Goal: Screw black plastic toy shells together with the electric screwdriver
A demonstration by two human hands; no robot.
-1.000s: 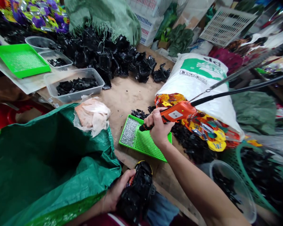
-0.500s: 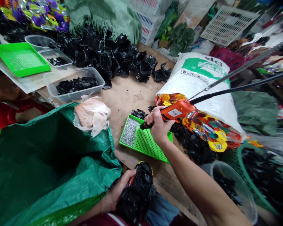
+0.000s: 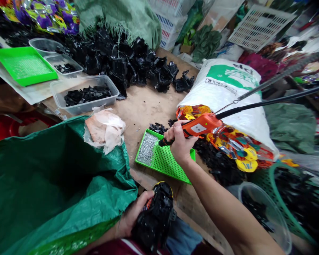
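My right hand [image 3: 179,141] is wrapped round an orange electric screwdriver [image 3: 199,126] with a black cable, its black tip over the green perforated screw tray [image 3: 163,159] that holds a heap of small silver screws [image 3: 146,148]. Low near my lap, my left hand [image 3: 131,217] grips a black plastic toy part [image 3: 156,216] with a yellow rim and a bit of red showing. Loose small black parts [image 3: 159,127] lie just beyond the tray.
A large green woven sack [image 3: 50,184] fills the left foreground, crumpled paper [image 3: 105,128] on its edge. Clear tubs [image 3: 85,95] of black pieces, a black parts pile [image 3: 122,63], a second green tray [image 3: 23,65], a white sack [image 3: 228,92] spilling colourful toys, and a clear bowl [image 3: 263,212] surround the wooden table [image 3: 143,106].
The screwdriver tip has shifted only slightly over the screw tray; the left hand keeps the black part in the same place.
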